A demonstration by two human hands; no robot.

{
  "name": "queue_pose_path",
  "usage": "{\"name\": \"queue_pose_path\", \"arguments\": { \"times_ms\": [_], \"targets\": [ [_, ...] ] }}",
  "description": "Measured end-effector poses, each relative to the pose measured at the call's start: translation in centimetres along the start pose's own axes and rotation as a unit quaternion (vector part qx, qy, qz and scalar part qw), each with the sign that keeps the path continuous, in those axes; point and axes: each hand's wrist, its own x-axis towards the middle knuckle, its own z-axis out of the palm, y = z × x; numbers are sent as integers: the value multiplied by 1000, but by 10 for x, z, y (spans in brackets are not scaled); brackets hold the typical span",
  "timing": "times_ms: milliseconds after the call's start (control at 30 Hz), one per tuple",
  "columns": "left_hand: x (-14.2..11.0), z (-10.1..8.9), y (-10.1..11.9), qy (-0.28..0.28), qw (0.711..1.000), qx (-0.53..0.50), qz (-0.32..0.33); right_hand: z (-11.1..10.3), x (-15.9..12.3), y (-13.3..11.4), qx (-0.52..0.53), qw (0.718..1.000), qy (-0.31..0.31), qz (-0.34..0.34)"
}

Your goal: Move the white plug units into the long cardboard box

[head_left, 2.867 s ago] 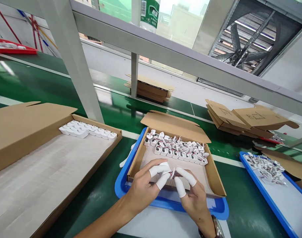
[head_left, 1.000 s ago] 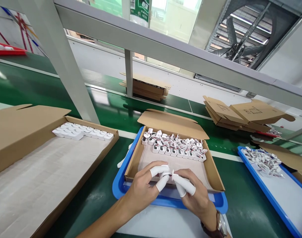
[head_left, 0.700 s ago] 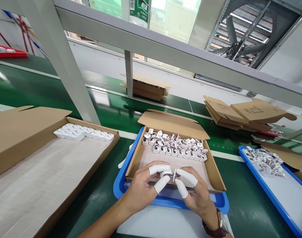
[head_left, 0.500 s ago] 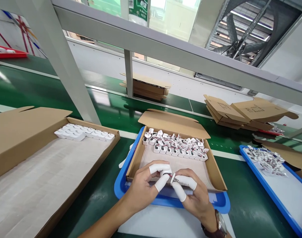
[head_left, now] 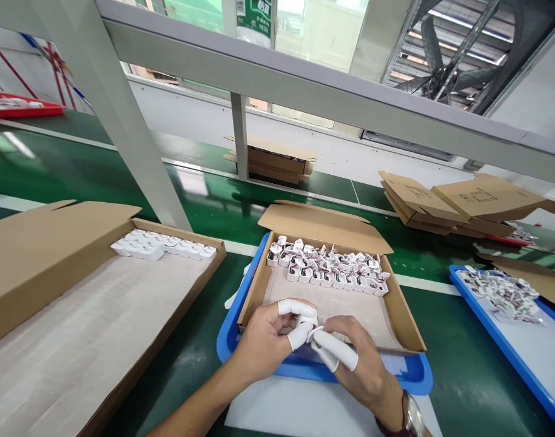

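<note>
My left hand pinches a small white plastic housing between covered fingertips, over the front edge of the middle cardboard box. Against the housing, my right hand grips a small white cover piece; a bit of red shows between the two parts. White finger cots sit on the thumbs and forefingers of both hands. Beyond them, several white housings with covers hanging on wires stand in rows inside the box. That box rests in a blue tray.
To the left, a bigger cardboard box holds finished-looking white pieces in its far corner. Another blue tray at right carries a heap of wired white parts. Flattened cartons lie behind, beyond a grey frame post.
My right hand has moved inward, bringing the cover piece up against the housing, and its thumb and forefinger are closer together. The whole view has shifted slightly.
</note>
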Motion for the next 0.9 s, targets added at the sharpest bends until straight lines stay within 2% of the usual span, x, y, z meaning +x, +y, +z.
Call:
{"name": "queue_pose_path", "arguments": {
  "times_ms": [100,200,533,600,667,800,900],
  "targets": [
    [1,-5,0,-14,999,-31,-43,3,0,4,-7,999,33,-14],
    [2,-7,0,-18,997,-54,-48,2,0,7,10,998,61,-23],
    [3,-2,-6,-23,1000,-5,-13,3,-1,4,63,997,44,-14],
    [2,0,-7,-19,1000,8,2,1,1,3,110,993,34,24],
    [1,1,-6,-22,1000,6,16,-2,3,3,182,979,29,89],
    [-1,2,-3,-47,997,-9,66,-5,3,7,292,931,22,218],
    [-2,1,-3,-53,993,8,103,-3,-1,11,339,895,-13,291]
  ]
}}
